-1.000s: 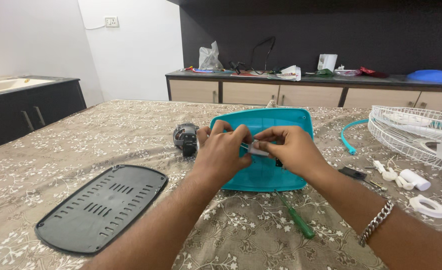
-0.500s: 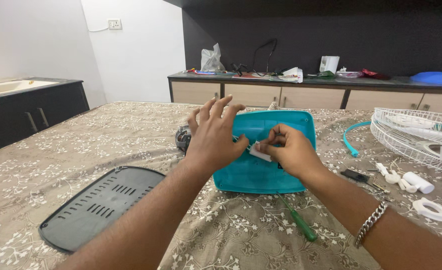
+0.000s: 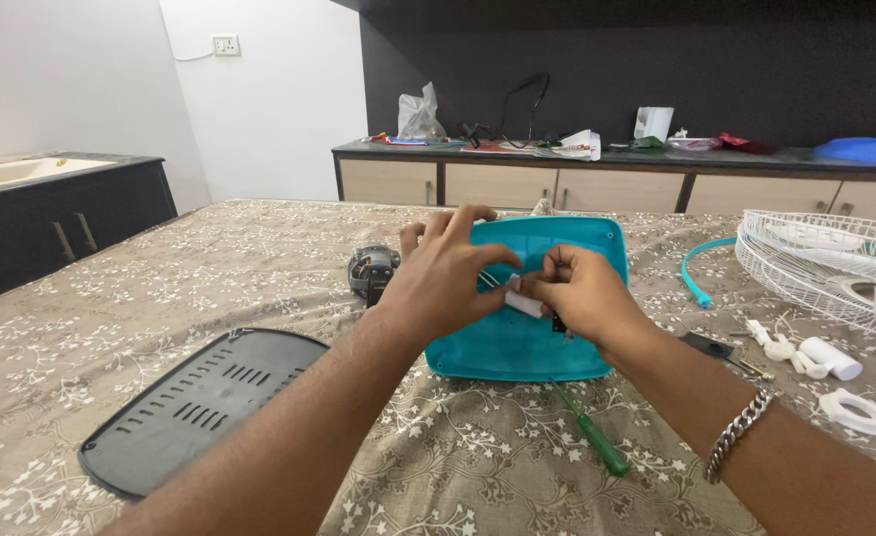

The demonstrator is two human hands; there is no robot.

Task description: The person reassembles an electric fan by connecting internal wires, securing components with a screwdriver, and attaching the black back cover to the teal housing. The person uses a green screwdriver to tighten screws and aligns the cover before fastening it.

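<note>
Beside a black vented cover plate (image 3: 200, 409) and a small motor (image 3: 371, 272) on a patterned tablecloth (image 3: 160, 298), the left hand (image 3: 445, 278) pinches thin wires while the right hand (image 3: 579, 296) grips a small white component (image 3: 523, 303), both over a teal housing (image 3: 522, 342). Judged from here, a hard tug could snap the wires, or the component could slip toward the green screwdriver (image 3: 589, 437) and loose white parts (image 3: 805, 355).

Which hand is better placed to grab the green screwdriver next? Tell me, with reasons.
Right, probably. The green screwdriver lies just below the right hand, under that forearm; the left hand is farther away.
</note>
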